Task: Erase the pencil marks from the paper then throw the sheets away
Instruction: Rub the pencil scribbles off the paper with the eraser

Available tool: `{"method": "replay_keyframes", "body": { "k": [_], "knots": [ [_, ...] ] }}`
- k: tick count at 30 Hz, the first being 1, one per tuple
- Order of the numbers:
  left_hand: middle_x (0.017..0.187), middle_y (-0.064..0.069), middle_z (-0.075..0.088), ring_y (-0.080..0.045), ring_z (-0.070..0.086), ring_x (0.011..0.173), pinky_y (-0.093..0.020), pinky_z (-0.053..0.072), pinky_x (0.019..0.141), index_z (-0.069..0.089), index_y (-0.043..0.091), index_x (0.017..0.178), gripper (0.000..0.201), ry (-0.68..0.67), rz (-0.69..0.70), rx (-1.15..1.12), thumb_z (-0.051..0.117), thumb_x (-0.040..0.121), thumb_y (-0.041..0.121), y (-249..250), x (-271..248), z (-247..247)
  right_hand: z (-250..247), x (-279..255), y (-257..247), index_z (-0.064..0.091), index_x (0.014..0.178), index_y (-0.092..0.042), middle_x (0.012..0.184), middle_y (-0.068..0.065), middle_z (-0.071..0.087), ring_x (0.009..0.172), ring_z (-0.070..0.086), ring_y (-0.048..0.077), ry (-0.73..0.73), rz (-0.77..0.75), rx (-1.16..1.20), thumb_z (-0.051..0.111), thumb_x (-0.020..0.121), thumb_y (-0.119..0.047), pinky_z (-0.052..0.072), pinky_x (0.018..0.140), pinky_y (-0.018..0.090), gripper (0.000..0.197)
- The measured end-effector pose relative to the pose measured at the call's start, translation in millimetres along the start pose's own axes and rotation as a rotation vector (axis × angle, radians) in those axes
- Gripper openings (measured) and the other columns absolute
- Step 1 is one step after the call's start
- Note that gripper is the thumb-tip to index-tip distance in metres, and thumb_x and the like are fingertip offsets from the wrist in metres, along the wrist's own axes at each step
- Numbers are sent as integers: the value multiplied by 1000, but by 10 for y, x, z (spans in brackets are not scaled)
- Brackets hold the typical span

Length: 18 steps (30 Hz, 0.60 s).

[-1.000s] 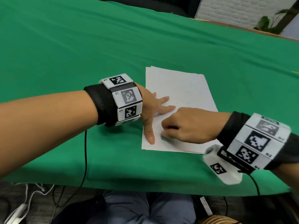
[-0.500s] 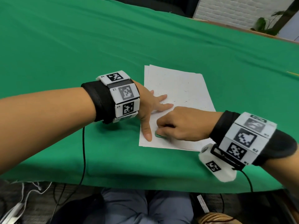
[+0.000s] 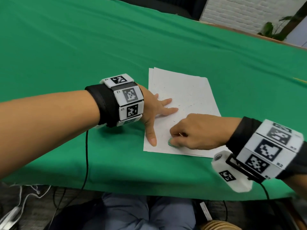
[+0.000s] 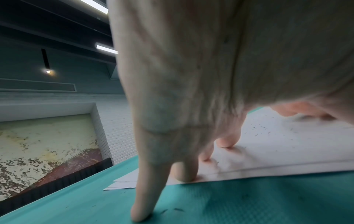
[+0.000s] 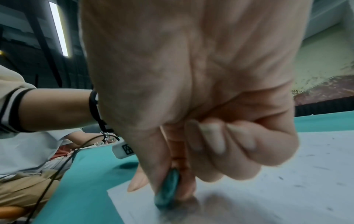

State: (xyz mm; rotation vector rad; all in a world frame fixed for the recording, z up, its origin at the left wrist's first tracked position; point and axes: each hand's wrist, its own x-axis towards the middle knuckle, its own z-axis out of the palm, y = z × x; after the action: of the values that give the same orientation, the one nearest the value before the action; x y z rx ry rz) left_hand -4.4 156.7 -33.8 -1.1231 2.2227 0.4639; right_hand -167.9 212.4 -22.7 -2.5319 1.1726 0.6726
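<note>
A small stack of white sheets (image 3: pixel 182 90) lies on the green table (image 3: pixel 83 47), speckled with dark eraser crumbs. My left hand (image 3: pixel 156 113) lies flat with spread fingers on the sheets' left edge (image 4: pixel 268 151), thumb near the front left corner. My right hand (image 3: pixel 196 131) pinches a green eraser (image 3: pixel 171 143) between thumb and fingers and presses it onto the paper (image 5: pixel 268 197) near the front left corner. In the right wrist view the eraser (image 5: pixel 168 191) stands on its edge on the sheet, with a grey smudge beside it.
The table's front edge (image 3: pixel 149 191) runs close below the sheets. A thin yellow pencil (image 3: pixel 300 80) lies at the far right. Cables (image 3: pixel 86 163) hang from both wrists over the edge. A plant (image 3: pixel 272 30) stands beyond the table's far right corner.
My right hand has rubbed the eraser a short way left and back near the sheet's front left corner. The left hand stays pressed on the paper.
</note>
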Motion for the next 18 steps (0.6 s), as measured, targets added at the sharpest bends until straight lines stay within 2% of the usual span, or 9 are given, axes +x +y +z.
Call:
{"method": "replay_keyframes", "body": {
  "k": [4,6,9,11,12,14,16,18],
  "knots": [
    [155,13,-35,-27,-24,147,-55,-6,119,-20,49,148,131,-18,27,-24,77,61,66,-7,9,-4,-41,93,-71,55,79,-17,66,-10,44,61,42,5,150,-62,12,44,101,-38,32,61,31,32],
    [155,13,-35,-28,-24,147,-55,-5,119,-20,50,148,131,-19,32,-26,77,61,66,-17,4,-6,-18,143,-73,52,77,-18,68,-13,41,61,41,4,188,-71,76,45,102,-36,31,64,30,32],
    [155,13,-35,-26,-23,148,-55,-3,120,-23,46,148,131,-13,12,12,76,65,65,-5,-13,-13,-14,60,4,46,68,-25,63,-9,47,60,43,6,45,-20,37,43,101,-41,33,67,30,36],
    [155,13,-35,-26,-23,148,-56,-3,120,-23,46,148,131,-8,7,16,77,65,65,9,-12,-16,-64,3,25,50,71,-23,64,-7,50,61,45,8,-47,16,-39,44,100,-44,35,65,30,36],
    [156,13,-35,-26,-23,148,-56,-3,120,-21,47,148,130,-9,11,11,77,64,65,11,-9,-18,-90,9,20,50,72,-23,64,-7,50,61,45,8,-40,13,-62,45,99,-43,35,62,29,35],
    [156,12,-34,-27,-24,147,-56,-4,119,-9,52,150,123,-10,34,-28,79,64,62,-4,-9,-12,-112,89,-14,48,72,-26,65,-8,50,60,46,8,91,-48,-37,46,100,-42,34,59,27,32],
    [156,12,-34,-27,-25,147,-57,-5,119,0,56,149,117,-12,51,-70,80,64,61,-16,-4,1,-60,166,-26,49,76,-24,68,-7,51,60,45,7,225,-102,48,48,100,-39,35,62,30,29],
    [156,13,-34,-26,-25,147,-58,-4,119,-11,52,149,125,-19,35,-39,78,62,65,-29,0,1,18,158,14,48,74,-21,66,-8,48,58,42,6,198,-110,94,48,101,-38,32,63,28,32]
  ]
}}
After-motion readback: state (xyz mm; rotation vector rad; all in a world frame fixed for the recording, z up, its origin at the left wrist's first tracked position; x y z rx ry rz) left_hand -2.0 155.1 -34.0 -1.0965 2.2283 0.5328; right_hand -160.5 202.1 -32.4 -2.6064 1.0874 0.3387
